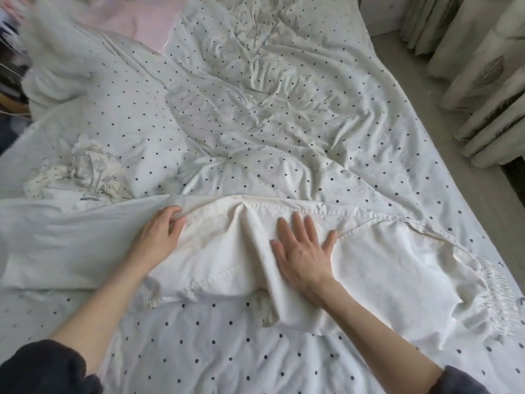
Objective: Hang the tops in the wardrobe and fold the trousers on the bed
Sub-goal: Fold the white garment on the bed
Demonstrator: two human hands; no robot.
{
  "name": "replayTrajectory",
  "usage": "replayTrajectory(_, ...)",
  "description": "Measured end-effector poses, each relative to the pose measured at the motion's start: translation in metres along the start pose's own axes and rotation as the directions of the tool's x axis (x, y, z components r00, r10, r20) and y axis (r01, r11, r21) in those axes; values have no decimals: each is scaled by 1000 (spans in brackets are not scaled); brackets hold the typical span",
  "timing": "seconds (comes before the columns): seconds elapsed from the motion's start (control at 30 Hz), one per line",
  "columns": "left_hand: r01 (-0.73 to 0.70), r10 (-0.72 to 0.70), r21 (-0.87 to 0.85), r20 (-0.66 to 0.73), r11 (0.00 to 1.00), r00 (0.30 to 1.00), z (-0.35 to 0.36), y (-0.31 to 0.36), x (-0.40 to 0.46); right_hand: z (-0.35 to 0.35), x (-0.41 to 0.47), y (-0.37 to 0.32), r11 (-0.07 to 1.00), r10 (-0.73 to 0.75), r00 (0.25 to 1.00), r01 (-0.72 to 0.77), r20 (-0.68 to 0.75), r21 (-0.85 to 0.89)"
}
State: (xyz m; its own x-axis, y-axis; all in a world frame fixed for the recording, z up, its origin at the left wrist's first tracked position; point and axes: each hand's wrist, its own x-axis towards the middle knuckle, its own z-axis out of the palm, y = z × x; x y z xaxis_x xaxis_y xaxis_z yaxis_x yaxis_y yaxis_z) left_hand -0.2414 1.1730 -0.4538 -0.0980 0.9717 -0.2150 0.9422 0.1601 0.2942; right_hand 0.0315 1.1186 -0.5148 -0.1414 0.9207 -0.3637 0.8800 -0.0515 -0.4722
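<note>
White trousers [383, 268] lie spread sideways across the bed [199, 351], their elastic waistband [494, 297] at the right and the legs running off to the left. My right hand [304, 251] presses flat on the cloth near the middle, fingers straight and spread. My left hand [159, 237] rests on the upper seam edge of a leg, fingertips curled onto the fabric. A crumpled cream garment with a grey print [85, 174] lies on the bed behind my left hand.
The bed carries a rumpled white duvet with dark dots [270, 109]. A pink cloth [133, 21] lies at the far end. Cream curtains [483, 81] hang at the right beside a strip of carpet [420, 123]. Blurred clutter sits at the far left.
</note>
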Motion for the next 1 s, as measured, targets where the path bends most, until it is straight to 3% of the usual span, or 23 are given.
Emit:
replayTrajectory(0.1, 73, -72, -28, 61, 997, 996, -16, -37, -21, 0, 8, 0, 996, 79, 993, -76, 86, -38)
replayTrajectory(0.27, 143, -109, -203, 167, 969, 980, -34, -101, -50, -10, 4, -53, 972, 189, 982, -185, -10, 143)
replayTrajectory(0.37, 191, -114, -298, 257, 935, 960, -38, -134, -66, -1, -6, -114, 998, -1, 998, 5, -61, 55)
replayTrajectory(0.47, 92, -49, -301, 147, 949, 988, -23, -154, -89, 16, -15, -174, 986, -162, 984, 160, -76, -41)
replayTrajectory(0.57, 113, -79, -418, 98, 901, 992, -7, -178, -125, 37, -17, -228, 960, -267, 963, 263, -27, -94)
replayTrajectory(0.63, 104, -91, -417, 52, 903, 994, 1, -199, -140, 48, -9, -258, 941, -306, 952, 307, 24, -145)
replayTrajectory(0.8, -26, 31, -432, 4, 902, 1000, 8, -250, -173, 72, 5, -303, 830, -267, 912, 382, 312, -407)
replayTrajectory(0.9, 35, -2, -405, 81, 914, 997, 14, -274, -185, 84, 3, -314, 739, -294, 889, 445, 352, -506)
replayTrajectory(1.0, 122, -83, -263, 154, 957, 985, 13, -288, -179, 93, 4, -325, 667, -347, 853, 516, 389, -538)
